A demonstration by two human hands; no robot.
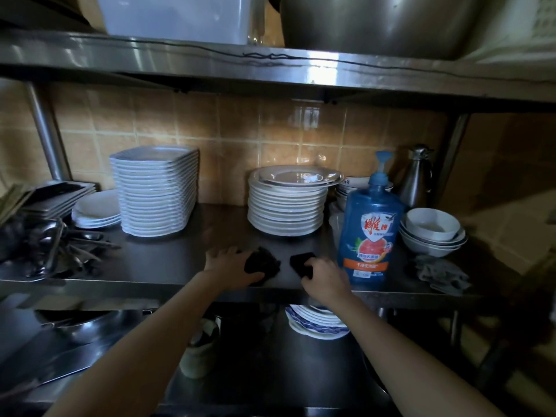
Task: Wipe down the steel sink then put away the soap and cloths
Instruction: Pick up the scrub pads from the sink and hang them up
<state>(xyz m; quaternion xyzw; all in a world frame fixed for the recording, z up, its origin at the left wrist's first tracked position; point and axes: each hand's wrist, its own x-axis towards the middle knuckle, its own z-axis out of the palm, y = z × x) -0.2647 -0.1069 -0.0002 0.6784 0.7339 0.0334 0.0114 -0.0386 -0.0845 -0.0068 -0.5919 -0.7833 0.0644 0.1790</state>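
Stashing stage, looks like: left hand (231,263) gripping one dark cloth (261,266), right hand (326,273) pinching another dark pad (301,261), parked beside soap bottle (370,233) on shelf (168,251).

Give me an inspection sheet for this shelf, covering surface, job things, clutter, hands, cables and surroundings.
Surface: steel shelf, dark, bare in the middle.
Job's things: soap bottle upright at right; left cloth and right cloth lying near the front edge.
Clutter: square plates, round plates, bowls, grey rag, steel jug, utensils.
Hands: left hand on left cloth; right hand on right cloth.
Cables: black wire along upper shelf edge.
Surroundings: tiled wall.
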